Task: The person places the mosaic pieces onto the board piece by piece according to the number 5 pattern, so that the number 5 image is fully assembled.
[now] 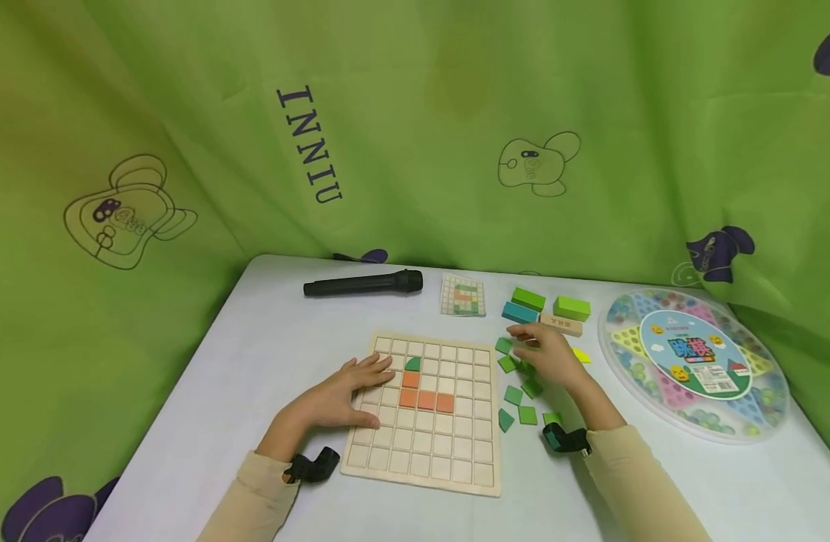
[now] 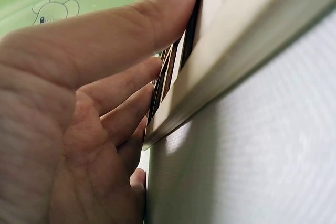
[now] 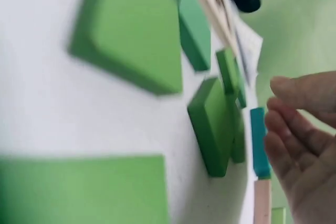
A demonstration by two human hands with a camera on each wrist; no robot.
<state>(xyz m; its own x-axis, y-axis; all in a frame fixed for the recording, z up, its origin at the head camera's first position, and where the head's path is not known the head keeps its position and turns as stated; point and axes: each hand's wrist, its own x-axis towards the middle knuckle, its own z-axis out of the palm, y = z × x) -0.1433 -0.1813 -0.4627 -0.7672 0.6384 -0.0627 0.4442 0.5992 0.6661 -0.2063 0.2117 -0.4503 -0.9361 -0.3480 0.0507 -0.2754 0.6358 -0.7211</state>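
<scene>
My left hand point(image 1: 338, 395) lies with fingers spread over the left edge of a wooden grid board point(image 1: 442, 445). In the left wrist view, its thumb point(image 2: 142, 22) is at the board's rim. On the board sit several orange square tiles point(image 1: 426, 400) and one green rounded tile point(image 1: 412, 364). Right of the board, my right hand point(image 1: 548, 355) hovers over scattered green tiles point(image 1: 527, 415), its fingers loosely bent. The right wrist view shows nothing between its thumb and fingers, with a green tile point(image 3: 212, 127) close by on the table.
A black microphone point(image 1: 363, 284) and a pattern card point(image 1: 463, 295) lie behind the board. At the back right are green blocks point(image 1: 572, 308), a blue block point(image 1: 520, 312) and a plain wooden one point(image 1: 561, 324). A round game box point(image 1: 695, 361) takes up the table's right side.
</scene>
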